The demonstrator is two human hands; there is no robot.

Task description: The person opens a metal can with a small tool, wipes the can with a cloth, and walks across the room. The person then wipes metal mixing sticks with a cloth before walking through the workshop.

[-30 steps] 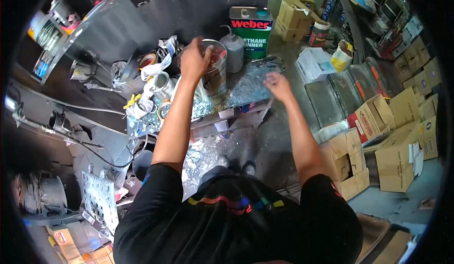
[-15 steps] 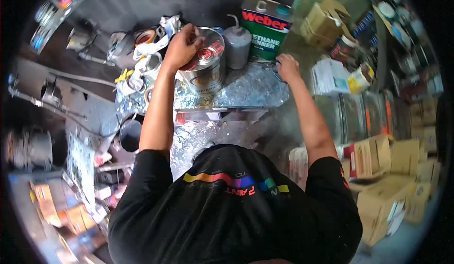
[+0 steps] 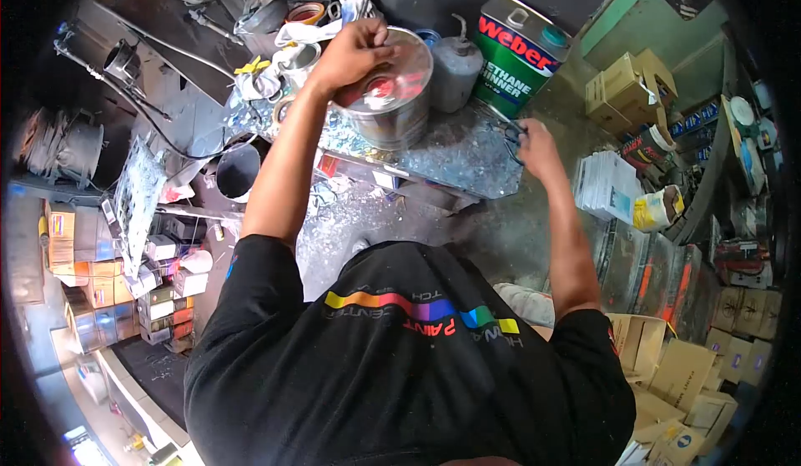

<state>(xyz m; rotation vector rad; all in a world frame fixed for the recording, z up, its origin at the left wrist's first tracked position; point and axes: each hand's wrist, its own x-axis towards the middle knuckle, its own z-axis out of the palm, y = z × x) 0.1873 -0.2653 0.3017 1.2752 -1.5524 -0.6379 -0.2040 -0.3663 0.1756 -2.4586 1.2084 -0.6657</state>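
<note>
My left hand point(image 3: 355, 55) is over the left side of the lid of a large round metal can point(image 3: 392, 124), its fingers curled together. What they hold, if anything, is hidden. Red labelling shows on the lid. My right hand point(image 3: 538, 149), at the bench's right end, is closed round a pair of scissors point(image 3: 513, 135) with dark loop handles. Behind the scissors stands a green Weber urethane thinner can point(image 3: 513, 65). Between the two cans is a grey squeeze bottle point(image 3: 455, 74) with a bent spout.
The paint-spattered bench point(image 3: 467, 161) also carries a tape roll point(image 3: 307, 13), white cloths and a small open tin point(image 3: 300, 61) at left. A black bucket point(image 3: 238, 172) is below. Cardboard boxes point(image 3: 626, 82) and a paper stack point(image 3: 607, 184) lie to the right.
The view has shifted and turned, so the bench items sit differently in frame. My right hand has come back from beside the thinner can, and the scissors show more clearly. My left hand stays over the round can.
</note>
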